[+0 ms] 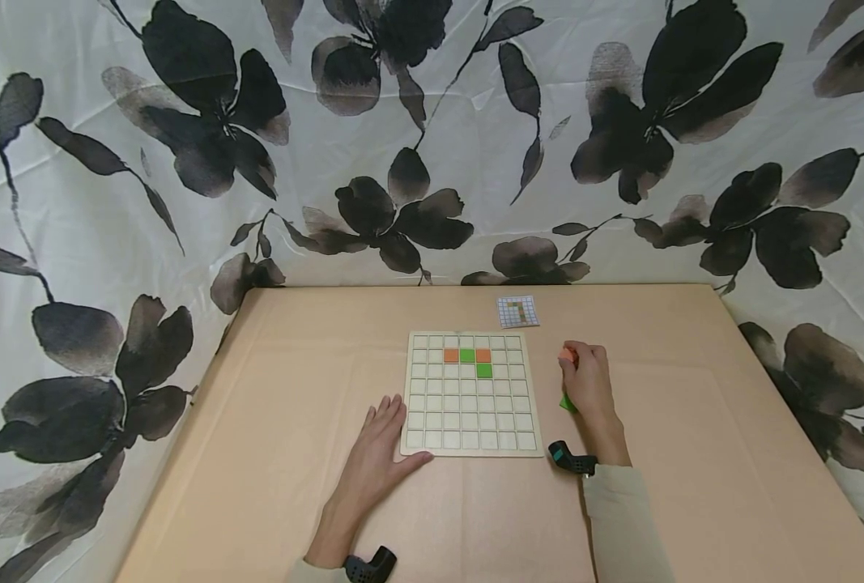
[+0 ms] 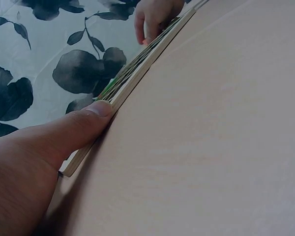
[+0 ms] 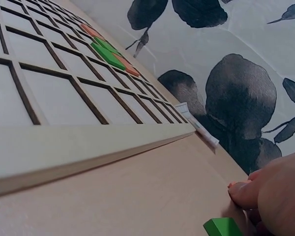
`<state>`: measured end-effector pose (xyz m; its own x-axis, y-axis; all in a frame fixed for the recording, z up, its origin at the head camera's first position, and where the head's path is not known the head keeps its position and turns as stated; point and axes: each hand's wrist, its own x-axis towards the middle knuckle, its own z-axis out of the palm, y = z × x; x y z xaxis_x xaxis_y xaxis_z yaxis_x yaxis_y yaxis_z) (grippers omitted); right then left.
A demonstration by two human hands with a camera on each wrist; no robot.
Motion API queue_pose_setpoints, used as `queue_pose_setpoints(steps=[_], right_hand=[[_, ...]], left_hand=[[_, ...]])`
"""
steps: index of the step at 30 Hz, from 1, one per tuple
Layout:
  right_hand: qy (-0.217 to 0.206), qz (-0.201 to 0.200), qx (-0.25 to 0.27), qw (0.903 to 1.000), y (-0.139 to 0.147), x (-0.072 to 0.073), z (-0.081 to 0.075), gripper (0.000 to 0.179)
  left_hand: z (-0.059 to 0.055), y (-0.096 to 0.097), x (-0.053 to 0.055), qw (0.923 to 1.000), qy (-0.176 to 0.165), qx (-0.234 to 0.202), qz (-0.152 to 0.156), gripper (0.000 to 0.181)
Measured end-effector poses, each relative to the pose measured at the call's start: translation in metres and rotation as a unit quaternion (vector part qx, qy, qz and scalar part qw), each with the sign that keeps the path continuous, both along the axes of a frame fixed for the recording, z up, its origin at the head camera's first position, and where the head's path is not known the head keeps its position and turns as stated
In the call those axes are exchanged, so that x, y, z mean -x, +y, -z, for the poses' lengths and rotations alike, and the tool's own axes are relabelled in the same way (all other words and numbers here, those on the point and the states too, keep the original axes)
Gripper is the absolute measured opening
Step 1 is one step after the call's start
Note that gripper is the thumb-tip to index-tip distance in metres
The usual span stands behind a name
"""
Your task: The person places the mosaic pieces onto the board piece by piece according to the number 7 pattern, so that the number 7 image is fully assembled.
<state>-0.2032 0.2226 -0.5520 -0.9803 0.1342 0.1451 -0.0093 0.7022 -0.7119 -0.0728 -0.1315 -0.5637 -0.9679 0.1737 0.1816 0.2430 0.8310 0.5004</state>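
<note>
A white grid board (image 1: 470, 417) lies on the table, with two orange square tiles (image 1: 451, 355) and two green ones (image 1: 484, 371) set in its upper cells. My left hand (image 1: 382, 449) rests at the board's lower left, fingers straight along the side; in the left wrist view its thumb (image 2: 101, 109) lies on the board's edge. Right of the board, my right hand (image 1: 587, 380) pinches an orange tile (image 1: 567, 355) between thumb and fingers. A green tile (image 3: 222, 226) lies on the table just beside that hand, partly hidden by it in the head view.
A small printed pattern card (image 1: 518, 312) lies behind the board, near the back edge of the wooden table (image 1: 315, 348). Floral cloth (image 1: 475, 146) hangs behind the table. Both wrists wear black camera straps (image 1: 572, 459).
</note>
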Motion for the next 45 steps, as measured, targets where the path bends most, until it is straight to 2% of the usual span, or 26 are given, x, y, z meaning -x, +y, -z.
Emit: queue_pose_setpoints(steps=[9,18,31,45], right_hand=[[0.004,0.0,-0.006,1.0,0.0,0.001,-0.001,0.035],[0.027,0.002,-0.009,0.9996,0.001,0.001,-0.002,0.029],[0.01,0.019,0.006,0.9998,-0.004,0.0,-0.007,0.029],[0.021,-0.016,0.026,0.9993,-0.011,-0.002,-0.011,0.028]], left_hand=[[0.001,0.0,0.0,1.0,0.005,-0.001,0.001,0.097],[0.001,0.0,0.0,1.0,0.002,-0.001,0.001,0.097],[0.001,0.0,0.0,1.0,-0.001,-0.002,-0.001,0.097],[0.0,0.0,0.0,1.0,-0.003,-0.003,0.0,0.096]])
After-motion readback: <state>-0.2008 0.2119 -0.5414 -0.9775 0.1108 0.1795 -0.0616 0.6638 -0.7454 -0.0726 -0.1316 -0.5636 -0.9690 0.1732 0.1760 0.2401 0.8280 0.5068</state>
